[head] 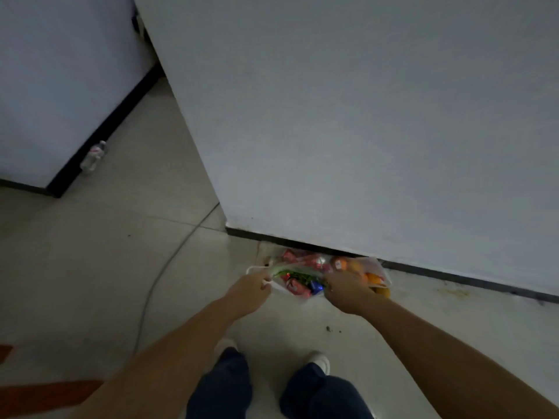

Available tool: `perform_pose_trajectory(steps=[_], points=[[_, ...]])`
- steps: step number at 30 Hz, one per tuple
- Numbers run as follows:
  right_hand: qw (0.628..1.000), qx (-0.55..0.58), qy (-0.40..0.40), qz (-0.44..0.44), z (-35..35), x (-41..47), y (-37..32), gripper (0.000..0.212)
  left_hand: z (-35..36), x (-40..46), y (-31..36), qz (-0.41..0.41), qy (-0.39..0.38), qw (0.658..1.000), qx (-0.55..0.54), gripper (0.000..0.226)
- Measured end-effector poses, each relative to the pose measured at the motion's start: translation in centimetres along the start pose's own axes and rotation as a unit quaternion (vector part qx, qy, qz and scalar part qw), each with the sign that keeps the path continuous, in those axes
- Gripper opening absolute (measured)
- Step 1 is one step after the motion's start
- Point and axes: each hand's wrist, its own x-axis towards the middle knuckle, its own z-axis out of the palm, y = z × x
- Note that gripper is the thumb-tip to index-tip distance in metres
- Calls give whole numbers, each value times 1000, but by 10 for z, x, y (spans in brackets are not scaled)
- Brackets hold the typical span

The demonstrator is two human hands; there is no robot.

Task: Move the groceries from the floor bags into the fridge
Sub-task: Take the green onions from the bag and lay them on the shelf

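- Standing large and white, the fridge (363, 122) fills the upper right.
- The clear bag (305, 278) of groceries lies on the floor (106, 252) against its base.
- The left hand (252, 287) pinches a bag handle (257, 270).
- The right hand (344, 290) curls on the bag's other edge.
- Oranges (373, 279) show inside.

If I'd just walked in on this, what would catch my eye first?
Probably the bright groceries in the clear plastic bags on the pale floor, against the base of the big white fridge: red packets, green leaves and oranges. The left hand grips a bag handle while the right hand reaches into the bags. A small bottle stands far left by the wall.
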Motion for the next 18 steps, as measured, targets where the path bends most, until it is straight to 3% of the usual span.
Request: perform_pose_trajectory(steps=[4, 9, 11, 13, 15, 18], points=[[997, 80, 8, 4, 51, 107, 13, 26, 44, 111, -53, 10, -61, 998, 21, 33], [993, 109, 13, -39, 154, 259, 48, 22, 134, 263, -120, 67, -76, 992, 72, 29], [995, 78, -20, -57, 196, 312, 65, 27, 172, 315, -144, 103, -92, 986, 96, 28], [995, 15, -39, -85, 229, 356, 84, 29, 204, 361, -167, 165, -148, 960, 169, 27], [994, -33, -45, -99, 256, 387, 104, 31, 225, 400, -185, 226, -225, 910, 264, 31], [990, -77, -39, -111, 274, 417, 134, 30, 241, 435, -204, 287, -247, 863, 335, 32]])
